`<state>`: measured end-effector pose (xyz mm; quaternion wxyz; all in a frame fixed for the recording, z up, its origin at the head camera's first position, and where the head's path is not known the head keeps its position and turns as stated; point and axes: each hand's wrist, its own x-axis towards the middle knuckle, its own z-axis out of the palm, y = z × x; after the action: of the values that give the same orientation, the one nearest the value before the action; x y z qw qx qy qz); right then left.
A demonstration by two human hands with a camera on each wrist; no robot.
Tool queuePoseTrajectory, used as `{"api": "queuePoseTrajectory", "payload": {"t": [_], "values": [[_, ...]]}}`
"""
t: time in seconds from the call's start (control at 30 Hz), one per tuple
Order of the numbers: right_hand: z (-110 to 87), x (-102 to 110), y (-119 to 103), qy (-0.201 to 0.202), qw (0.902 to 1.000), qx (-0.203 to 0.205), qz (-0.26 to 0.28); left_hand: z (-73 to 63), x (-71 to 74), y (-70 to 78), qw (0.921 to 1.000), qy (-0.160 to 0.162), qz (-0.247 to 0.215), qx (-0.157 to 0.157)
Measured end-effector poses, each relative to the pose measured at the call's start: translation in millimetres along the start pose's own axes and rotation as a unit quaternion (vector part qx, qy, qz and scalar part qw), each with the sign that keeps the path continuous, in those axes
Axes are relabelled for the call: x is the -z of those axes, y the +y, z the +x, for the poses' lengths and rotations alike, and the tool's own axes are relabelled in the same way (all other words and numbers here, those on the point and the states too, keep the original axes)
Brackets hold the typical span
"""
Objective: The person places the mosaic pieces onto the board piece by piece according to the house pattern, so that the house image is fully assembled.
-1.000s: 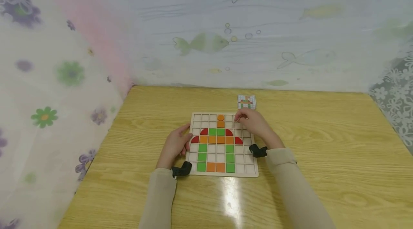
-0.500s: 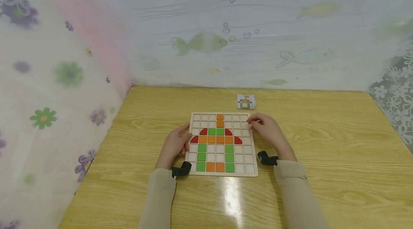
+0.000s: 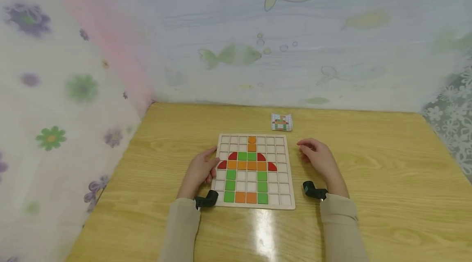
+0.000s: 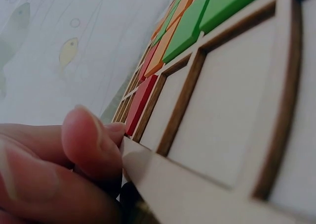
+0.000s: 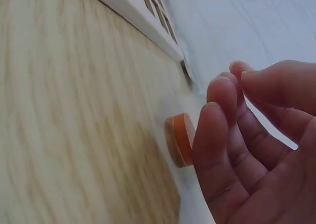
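Observation:
A light wooden grid board (image 3: 274, 188) lies on the table, with green, orange and red tiles forming a figure. My left hand (image 3: 200, 168) holds the board's left edge; the left wrist view shows bent fingers (image 4: 94, 142) against the rim, near a red quarter-round tile (image 4: 141, 105). Apart from the board, my right hand (image 3: 320, 159) hovers to its right. Its fingers are loosely bent, and nothing shows between the thumb and index tips. Behind the lower fingers in the right wrist view is an orange-edged piece (image 5: 183, 139). I cannot tell whether they touch it, and the head view hides it.
A small pattern card (image 3: 282, 122) lies behind the board, printed with a similar coloured figure. The wood-grain table (image 3: 383, 196) extends to both sides. Behind it is a wall (image 3: 228, 16) with fish drawings; on the left is a flower-patterned wall (image 3: 70, 122).
My right hand has moved rightward from above the board's upper right cells, past its edge, out over the table. The left hand stays at the left edge, and the tiles look unchanged.

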<state>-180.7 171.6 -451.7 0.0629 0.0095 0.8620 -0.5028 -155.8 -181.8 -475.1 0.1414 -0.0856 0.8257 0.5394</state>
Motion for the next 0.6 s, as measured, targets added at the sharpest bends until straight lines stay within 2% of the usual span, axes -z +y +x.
{"api": "queuePoseTrajectory", "payload": {"t": [0.17,0.6], "values": [[-2.9,0,1,0.003,0.9999,-0.01,0.004,-0.9,0.5,-0.1,1.0,0.003,0.001,0.004],[-8.5,12,5,0.004,0.9966,-0.022,-0.079,0.6,0.5,0.5,0.9999,0.003,0.002,-0.011]]}}
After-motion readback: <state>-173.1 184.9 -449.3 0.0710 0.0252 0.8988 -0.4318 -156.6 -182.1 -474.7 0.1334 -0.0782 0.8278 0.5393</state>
